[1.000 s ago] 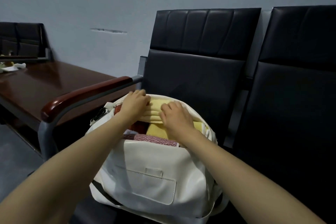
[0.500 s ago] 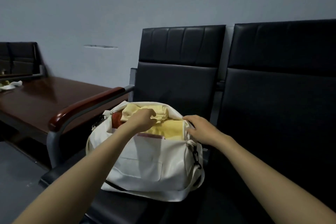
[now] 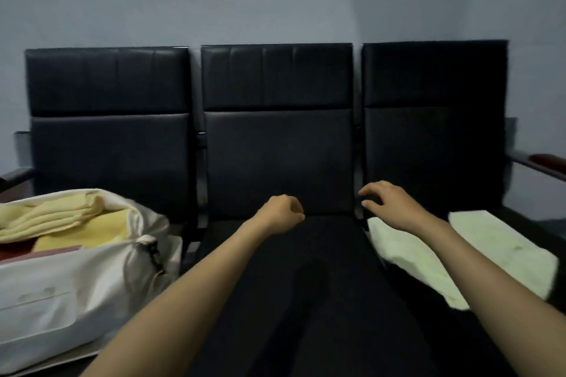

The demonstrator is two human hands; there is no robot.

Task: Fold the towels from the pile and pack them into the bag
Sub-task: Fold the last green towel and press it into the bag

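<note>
A white bag sits on the left seat, its top open, with folded pale yellow towels showing inside. A pale green towel lies on the right seat, partly under my right forearm. My left hand hovers over the middle seat, fingers curled shut and holding nothing. My right hand is above the far edge of the green towel, fingers spread, empty.
A row of three black padded seats stands against a grey wall. A wooden armrest sticks out at the right end, and another armrest at the left. The middle seat is dark and bare.
Both hands left the bag and moved right, over the middle and right seats. The view swung right, so the bag now sits at the left edge and the green towel has come into sight.
</note>
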